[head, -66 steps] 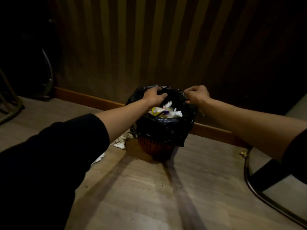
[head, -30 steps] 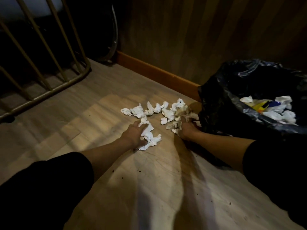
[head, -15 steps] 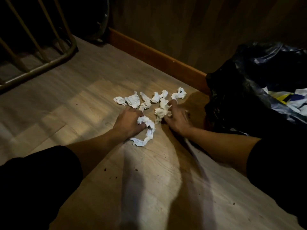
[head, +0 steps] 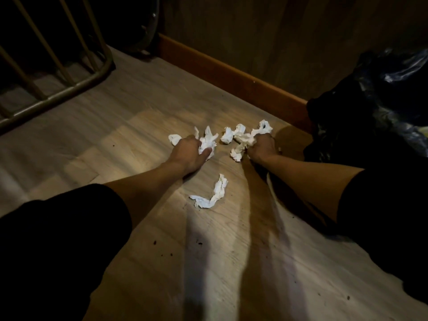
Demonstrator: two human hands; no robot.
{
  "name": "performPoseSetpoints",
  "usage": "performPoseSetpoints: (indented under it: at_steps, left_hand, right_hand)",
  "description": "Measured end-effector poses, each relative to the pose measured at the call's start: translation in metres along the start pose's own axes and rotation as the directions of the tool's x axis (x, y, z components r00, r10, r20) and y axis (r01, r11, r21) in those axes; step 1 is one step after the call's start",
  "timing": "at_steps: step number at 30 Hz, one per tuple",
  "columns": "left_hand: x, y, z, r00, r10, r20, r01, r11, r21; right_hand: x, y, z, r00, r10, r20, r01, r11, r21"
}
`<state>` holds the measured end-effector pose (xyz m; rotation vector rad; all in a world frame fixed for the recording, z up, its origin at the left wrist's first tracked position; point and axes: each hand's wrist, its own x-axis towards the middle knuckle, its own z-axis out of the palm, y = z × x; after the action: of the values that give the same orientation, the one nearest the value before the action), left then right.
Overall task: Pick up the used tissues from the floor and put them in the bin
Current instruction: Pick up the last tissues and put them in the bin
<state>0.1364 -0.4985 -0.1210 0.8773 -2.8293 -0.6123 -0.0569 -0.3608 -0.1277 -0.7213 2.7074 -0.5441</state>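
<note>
Crumpled white tissues lie on the wooden floor near the wall. My left hand [head: 188, 152] is down on the floor, closed on a wad of tissues [head: 208, 142]. My right hand [head: 262, 148] is closed on another bunch of tissues [head: 245, 140]. A small tissue [head: 174, 138] lies just left of my left hand, and a ragged one [head: 264, 127] sits beyond my right hand. A long twisted tissue [head: 213, 193] lies loose between my forearms. The bin with its black bag [head: 375, 107] stands at the right edge, its opening mostly out of frame.
An orange-brown skirting board [head: 227, 75] runs along the dark panelled wall behind the tissues. A metal tube frame with bars [head: 69, 86] stands at the left. A curved chrome leg [head: 154, 26] is in the far corner. Dark crumbs dot the floor.
Both hands have closed on tissues further from me. My left hand let the long twisted tissue drop and reached forward to another wad. The view has shifted left, pushing the bin toward the edge.
</note>
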Motion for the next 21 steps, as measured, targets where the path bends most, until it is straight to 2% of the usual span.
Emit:
performPoseSetpoints:
  at_steps: [4, 6, 10, 15, 17, 21]
  left_hand:
    - [-0.023, 0.000, 0.010, 0.990, 0.069, -0.120, -0.069, 0.998, 0.005]
    - [-0.035, 0.001, 0.012, 0.988, 0.098, -0.121, -0.098, 0.995, 0.010]
    - [-0.060, 0.006, 0.005, 0.977, 0.213, -0.001, -0.213, 0.977, 0.015]
    - [-0.087, 0.013, 0.001, 0.940, 0.245, 0.235, -0.289, 0.942, 0.171]
    - [-0.091, 0.014, 0.002, 0.926, 0.277, 0.255, -0.336, 0.915, 0.225]
    - [-0.092, 0.020, 0.002, 0.914, 0.277, 0.297, -0.339, 0.923, 0.182]
  right_hand:
    - [-0.005, -0.002, 0.005, 0.991, -0.079, -0.112, 0.080, 0.997, 0.008]
    - [-0.003, -0.008, 0.004, 0.984, -0.172, -0.052, 0.171, 0.985, -0.019]
    - [-0.001, -0.023, 0.006, 0.923, -0.323, 0.208, 0.372, 0.890, -0.266]
    - [-0.013, -0.031, 0.012, 0.871, -0.439, 0.222, 0.490, 0.808, -0.327]
    - [-0.016, -0.029, 0.012, 0.873, -0.436, 0.221, 0.487, 0.809, -0.330]
    - [-0.026, -0.024, 0.002, 0.887, -0.367, 0.280, 0.441, 0.854, -0.278]
